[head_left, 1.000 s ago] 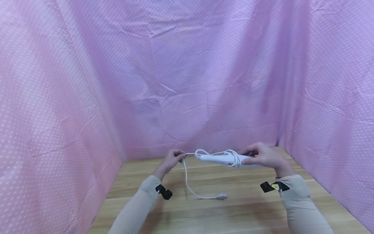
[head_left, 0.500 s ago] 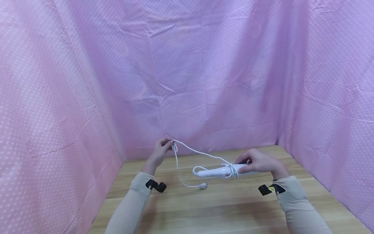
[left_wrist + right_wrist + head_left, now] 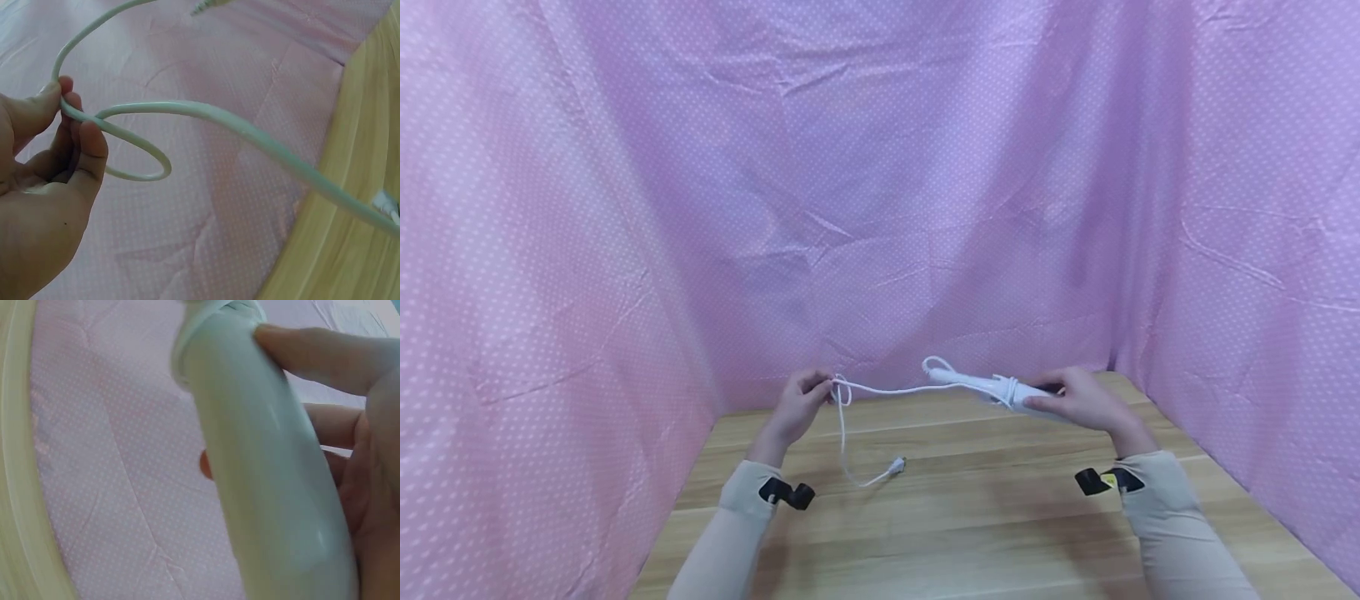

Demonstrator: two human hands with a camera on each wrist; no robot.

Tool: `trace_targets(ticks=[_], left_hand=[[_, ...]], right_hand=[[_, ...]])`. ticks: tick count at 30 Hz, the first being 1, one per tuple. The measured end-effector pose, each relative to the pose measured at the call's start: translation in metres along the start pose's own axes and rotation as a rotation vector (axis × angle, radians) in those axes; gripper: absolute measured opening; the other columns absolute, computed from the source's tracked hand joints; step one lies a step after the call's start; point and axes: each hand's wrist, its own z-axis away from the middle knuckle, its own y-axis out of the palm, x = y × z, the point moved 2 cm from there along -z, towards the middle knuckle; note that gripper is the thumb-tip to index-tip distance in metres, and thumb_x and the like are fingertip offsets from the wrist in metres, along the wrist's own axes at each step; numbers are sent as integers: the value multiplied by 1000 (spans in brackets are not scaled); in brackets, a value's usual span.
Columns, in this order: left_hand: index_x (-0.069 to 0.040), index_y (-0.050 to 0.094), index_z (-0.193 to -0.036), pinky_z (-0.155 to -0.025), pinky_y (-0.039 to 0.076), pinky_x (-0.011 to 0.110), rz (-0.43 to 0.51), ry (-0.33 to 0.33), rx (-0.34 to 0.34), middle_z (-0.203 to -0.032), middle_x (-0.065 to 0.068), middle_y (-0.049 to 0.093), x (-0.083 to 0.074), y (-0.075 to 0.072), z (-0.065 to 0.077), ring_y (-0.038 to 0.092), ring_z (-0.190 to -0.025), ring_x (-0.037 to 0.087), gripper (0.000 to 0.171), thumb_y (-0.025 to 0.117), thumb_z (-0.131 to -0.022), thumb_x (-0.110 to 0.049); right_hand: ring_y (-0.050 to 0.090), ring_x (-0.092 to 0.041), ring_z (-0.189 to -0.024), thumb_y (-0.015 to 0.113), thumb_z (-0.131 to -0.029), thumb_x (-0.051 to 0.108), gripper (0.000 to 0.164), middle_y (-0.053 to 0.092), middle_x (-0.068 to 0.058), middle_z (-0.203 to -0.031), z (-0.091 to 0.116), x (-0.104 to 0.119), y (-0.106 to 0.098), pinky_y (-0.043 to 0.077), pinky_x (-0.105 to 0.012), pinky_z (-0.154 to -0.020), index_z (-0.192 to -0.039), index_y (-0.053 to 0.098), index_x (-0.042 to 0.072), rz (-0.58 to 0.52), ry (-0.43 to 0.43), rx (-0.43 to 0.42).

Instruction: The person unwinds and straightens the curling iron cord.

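Observation:
My left hand (image 3: 797, 407) pinches a white power cord (image 3: 895, 391) between thumb and fingertips. A small loop of the cord hangs at those fingers, seen larger in the left wrist view. Below it the cord's free end dangles to a plug (image 3: 897, 466). To the right, my right hand (image 3: 1088, 404) grips a white wand-shaped corded appliance (image 3: 262, 450) by its smooth, rounded part, thumb along one side. Several turns of cord wrap the appliance's middle (image 3: 1009, 392). Its narrow end tilts up to the left, where the cord leaves in a loop (image 3: 937, 363).
A wooden table (image 3: 940, 533) lies under both hands. Pink dotted cloth (image 3: 880, 208) hangs behind it and along both sides. Each sleeve carries a black wrist camera, left (image 3: 790, 493) and right (image 3: 1093, 481).
The left hand has moved left, drawing out more cord between the hands, and the plug has shifted left and up. The appliance dipped, then rose again with its narrow end tilted upward.

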Motion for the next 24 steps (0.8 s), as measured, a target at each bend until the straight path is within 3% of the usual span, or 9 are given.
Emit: trace_targets(ticks=[5,8,12,15,20,24], left_hand=[[20,57,-101,-69,52,24,-190,-28,37,-82,1,67,11,-12,11,60,-75,14,19,55,-95,3],[18,60,-101,-67,52,26,-300,-77,49,-79,5,65,19,-17,17,58,-73,18,20,59,-93,-1],[13,64,-99,-63,50,23,-380,-153,10,-77,10,62,32,-22,21,57,-70,18,16,63,-92,-2],[11,66,-97,-61,50,23,-415,-201,-51,-77,14,63,42,-26,22,57,-68,18,14,64,-91,-1],[10,68,-96,-56,49,22,-473,-260,-188,-75,8,65,52,-29,20,56,-63,13,14,65,-90,-2],[10,69,-97,-52,46,20,-505,-291,-346,-78,12,67,49,-31,19,55,-58,10,16,65,-88,-3]], right_hand=[[60,-4,-75,72,-87,23,25,72,-2,-89,3,-1,-12,51,-22,-66,-105,73,6,-8,31,-89],[61,-4,-78,72,-88,24,29,72,-4,-93,3,3,-18,51,-22,-69,-109,72,5,-46,56,-88],[61,-5,-81,72,-88,22,30,72,-5,-97,3,10,-21,51,-23,-71,-112,71,4,-122,60,-47],[63,-5,-80,72,-88,18,26,72,-3,-95,4,14,-21,52,-23,-69,-111,71,3,-176,23,-12],[66,-7,-77,71,-86,8,22,73,3,-93,7,18,-22,53,-24,-65,-108,72,3,-216,-99,63],[65,-5,-75,74,-85,14,24,73,9,-92,8,21,-22,53,-24,-62,-108,73,11,-150,-179,144]])
